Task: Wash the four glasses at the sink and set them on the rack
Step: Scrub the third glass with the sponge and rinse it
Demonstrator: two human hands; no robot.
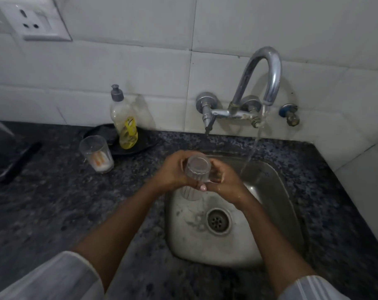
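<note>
A clear ribbed glass (197,169) is held bottom-up over the left rim of the steel sink (276,191). My left hand (173,172) grips its left side and my right hand (226,180) grips its right side, fingers curled round it. Another clear glass (190,192) seems to stand just below it at the sink's left edge, partly hidden by my hands. A third glass (96,153) with white residue and orange marks stands upright on the counter to the left. Water runs from the tap (268,79) into the sink, to the right of my hands.
A dish soap bottle (123,120) stands on a dark plate (140,146) by the wall. Dark speckled counter (54,202) surrounds the sink. A dark utensil (17,163) lies far left. The drain (218,220) sits mid-basin. A wall socket (32,20) is at top left.
</note>
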